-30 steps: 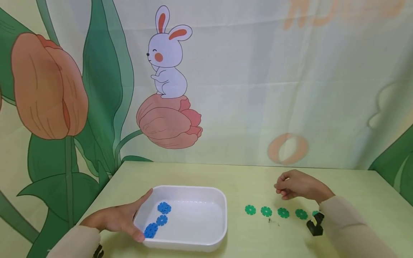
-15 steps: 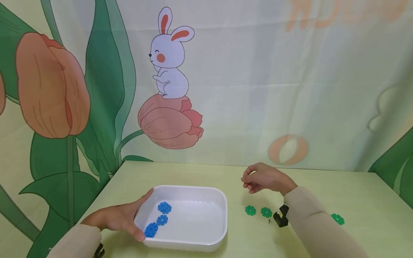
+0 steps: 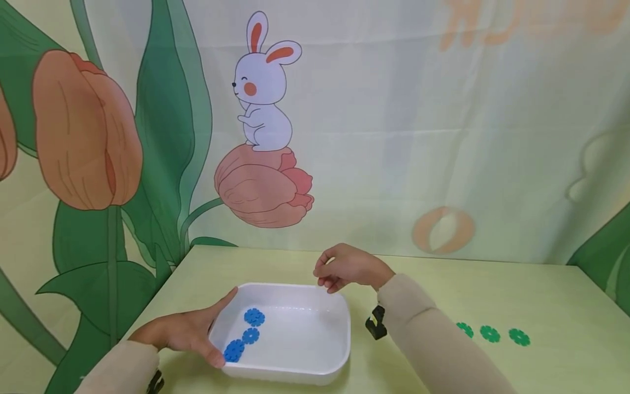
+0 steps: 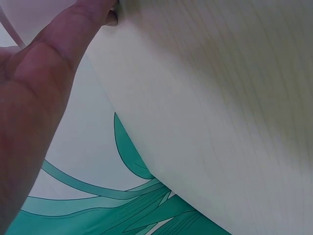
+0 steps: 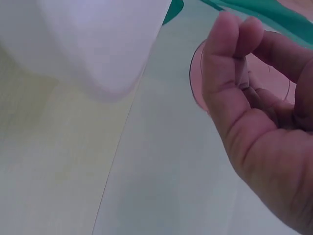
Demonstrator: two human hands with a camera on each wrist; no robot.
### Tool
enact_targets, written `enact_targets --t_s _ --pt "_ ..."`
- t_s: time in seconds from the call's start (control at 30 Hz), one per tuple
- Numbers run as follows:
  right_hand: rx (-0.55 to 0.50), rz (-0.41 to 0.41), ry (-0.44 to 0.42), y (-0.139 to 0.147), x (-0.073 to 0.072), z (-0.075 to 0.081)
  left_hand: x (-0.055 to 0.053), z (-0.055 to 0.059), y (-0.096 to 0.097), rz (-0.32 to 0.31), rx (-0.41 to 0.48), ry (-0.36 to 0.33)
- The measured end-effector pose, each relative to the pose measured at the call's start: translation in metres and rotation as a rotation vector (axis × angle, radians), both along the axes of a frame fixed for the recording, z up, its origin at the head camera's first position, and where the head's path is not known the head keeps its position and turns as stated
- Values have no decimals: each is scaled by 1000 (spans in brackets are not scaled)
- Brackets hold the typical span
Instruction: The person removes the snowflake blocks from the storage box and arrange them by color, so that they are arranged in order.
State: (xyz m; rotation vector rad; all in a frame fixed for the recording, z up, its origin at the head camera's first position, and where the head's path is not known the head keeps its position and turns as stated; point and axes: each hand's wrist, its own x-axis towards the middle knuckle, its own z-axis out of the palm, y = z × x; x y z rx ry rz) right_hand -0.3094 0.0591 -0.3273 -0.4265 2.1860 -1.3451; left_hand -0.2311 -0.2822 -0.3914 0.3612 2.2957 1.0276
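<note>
My left hand [image 3: 187,331] holds the left end of a white plastic tray [image 3: 290,375] in the head view, thumb at the front corner and fingers toward the back one. Inside, along the left wall, lie several blue notched discs, some overlapping, such as a single blue disc [image 3: 250,335]. Above the tray's back right corner hovers my right hand [image 3: 350,267]; its fingers are loosely bent with nothing visible in them. The right wrist view shows this hand [image 5: 264,122] with thumb and fingertip close together, the white tray [image 5: 102,44] beside it.
A row of green notched discs [image 3: 489,334] lies on the pale table [image 3: 556,295] to the right; my right sleeve [image 3: 428,328] covers part of that row. Behind the table hangs a printed cloth [image 3: 364,137] with a rabbit and tulips. Black straps sit on both wrists.
My right hand has moved left from above the green discs to the tray's back right corner. My left hand stays on the tray, and the blue discs lie as before.
</note>
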Motion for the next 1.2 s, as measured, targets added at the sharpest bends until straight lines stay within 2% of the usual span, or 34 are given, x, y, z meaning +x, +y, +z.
enact_targets --t_s 0.2,0.33,0.53,0.7,0.97,1.07,1.2 --pt "7 56 -10 -34 2 3 1 0 -2 4 -10 7" --pt "2 82 -34 -55 5 -2 1 0 -2 17 -38 13" --pt "24 118 -75 -83 14 -19 1 1 -1 23 -54 5" --pt "60 189 -105 -100 19 -35 -2 3 -2 1 -34 -1" --pt "89 295 -243 -120 25 -64 -2 2 -6 -53 3 44" --pt "114 342 -237 -125 27 -75 0 2 -7 -70 11 61" --pt "118 374 -178 -129 30 -87 1 0 -10 -82 38 60"
